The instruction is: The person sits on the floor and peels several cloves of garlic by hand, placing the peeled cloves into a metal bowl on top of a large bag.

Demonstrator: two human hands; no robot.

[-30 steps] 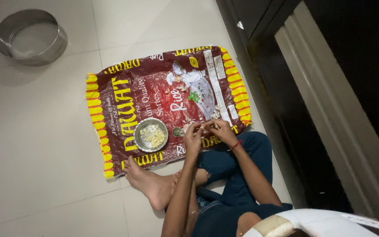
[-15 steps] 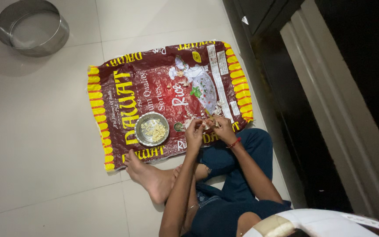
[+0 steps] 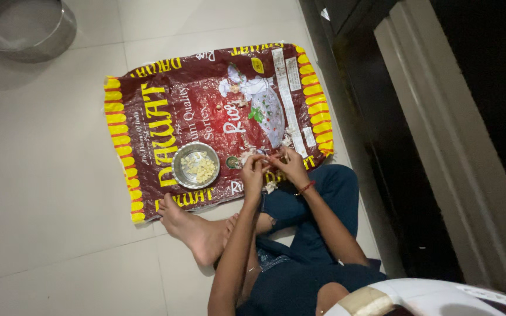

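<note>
On the maroon sack [image 3: 206, 111], both hands are pinching a small clove [image 3: 269, 159]: left hand [image 3: 253, 175], right hand [image 3: 291, 167]. Steel bowl [image 3: 195, 165] is sitting at 9 o'clock. Risk: peels [image 3: 291, 137] scattering, clove slipping onto floor [image 3: 48, 193].

Maroon sack [image 3: 206, 111] with yellow-striped border, silver bowl [image 3: 195, 165], blue trousers [image 3: 317, 234].

Both forearms reach forward; the left hand [image 3: 253, 174] and right hand [image 3: 291, 167] meet, fingers curled and pinched together, thumbs inward.
</note>
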